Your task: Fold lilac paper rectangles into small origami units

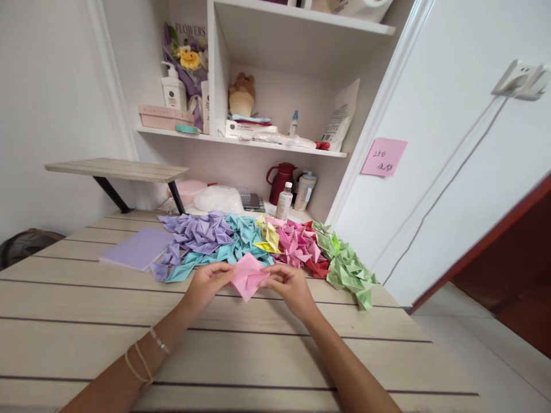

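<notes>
A pink sheet of paper (pixel 247 274), partly folded, is held just above the wooden table (pixel 86 332) between both hands. My left hand (pixel 208 285) pinches its left edge with closed fingers. My right hand (pixel 289 284) grips its right edge the same way. Right behind the paper lies a row of folded paper pieces: purple (pixel 198 232), teal (pixel 241 238), yellow (pixel 269 236), pink (pixel 297 244), red (pixel 317 266) and green (pixel 350 272). A stack of flat lilac sheets (pixel 138 249) lies to the left of that row.
White shelves (pixel 241 143) stand at the back with bottles, a box, a plush toy and a flower bouquet. A dark red jug (pixel 280 180) and a small bottle (pixel 284 202) sit below them. A small raised wooden shelf (pixel 116 170) is at left. A pink note (pixel 383 156) sticks on the right wall.
</notes>
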`<state>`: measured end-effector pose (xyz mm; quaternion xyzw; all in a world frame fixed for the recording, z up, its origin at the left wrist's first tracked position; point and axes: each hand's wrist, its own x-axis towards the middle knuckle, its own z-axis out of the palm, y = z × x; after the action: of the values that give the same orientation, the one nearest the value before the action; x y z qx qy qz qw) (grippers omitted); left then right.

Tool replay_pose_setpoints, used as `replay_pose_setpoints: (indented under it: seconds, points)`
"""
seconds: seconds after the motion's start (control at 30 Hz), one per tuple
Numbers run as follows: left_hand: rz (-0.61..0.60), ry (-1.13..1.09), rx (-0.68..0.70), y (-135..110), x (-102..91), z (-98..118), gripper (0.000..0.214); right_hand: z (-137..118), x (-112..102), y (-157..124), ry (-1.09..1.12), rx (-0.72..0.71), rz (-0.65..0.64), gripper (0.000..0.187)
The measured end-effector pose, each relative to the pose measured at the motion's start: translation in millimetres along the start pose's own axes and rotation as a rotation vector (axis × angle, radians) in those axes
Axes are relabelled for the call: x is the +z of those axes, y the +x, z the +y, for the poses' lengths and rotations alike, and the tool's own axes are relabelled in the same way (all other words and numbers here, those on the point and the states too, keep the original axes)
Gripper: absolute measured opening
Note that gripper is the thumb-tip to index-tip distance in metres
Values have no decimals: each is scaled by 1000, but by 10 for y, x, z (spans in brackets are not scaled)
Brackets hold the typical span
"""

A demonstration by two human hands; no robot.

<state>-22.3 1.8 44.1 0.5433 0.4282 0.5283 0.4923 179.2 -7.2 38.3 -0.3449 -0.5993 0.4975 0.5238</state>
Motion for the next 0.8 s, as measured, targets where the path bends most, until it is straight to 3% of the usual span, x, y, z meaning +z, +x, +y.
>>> replay_pose_setpoints:
  seconds: [0.17, 0.37, 0.57, 0.8]
  points:
    - [-31, -46, 32, 11, -29, 3, 27, -25, -5, -19, -57, -94, -76, 38]
    - [-135, -121, 8, 1, -23, -50, 30, -100, -9, -18, -248, -237, 33, 16]
    - [-206, -78, 10, -31, 28, -47, 34, -107, 2, -26, -185, -156, 52, 13]
    - [-151, 188, 144, -29, 38, -72, 16, -47, 51, -32, -117, -71, -15, 16]
